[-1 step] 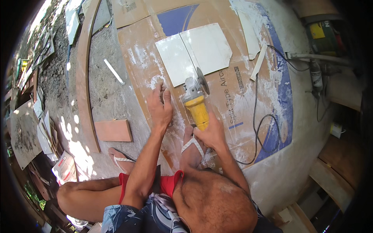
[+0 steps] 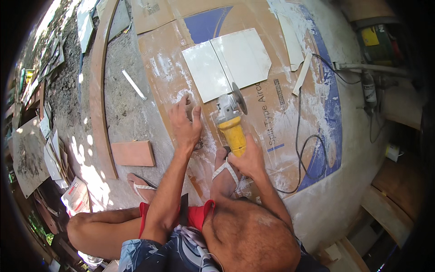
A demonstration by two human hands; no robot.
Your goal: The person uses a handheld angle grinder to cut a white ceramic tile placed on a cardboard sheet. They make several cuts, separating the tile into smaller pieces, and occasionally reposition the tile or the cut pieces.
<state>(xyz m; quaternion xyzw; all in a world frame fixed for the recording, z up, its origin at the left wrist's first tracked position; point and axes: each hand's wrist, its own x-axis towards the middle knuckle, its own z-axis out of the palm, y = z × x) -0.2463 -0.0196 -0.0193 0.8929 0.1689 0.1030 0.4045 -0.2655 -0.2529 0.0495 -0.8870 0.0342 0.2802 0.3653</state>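
My right hand grips the yellow body of an angle grinder, whose disc stands at the near edge of two white tiles lying side by side on a dusty cardboard sheet. Just left of the grinder, my left hand rests flat on the cardboard with its fingers spread, holding nothing. Its fingertips are close to the near corner of the left tile. My sandalled foot sits under my right wrist.
The grinder's black cord loops over the cardboard to the right. White tile offcuts lie at the back. A terracotta tile, a curved wooden plank and a white strip lie left. Another power tool sits upper right.
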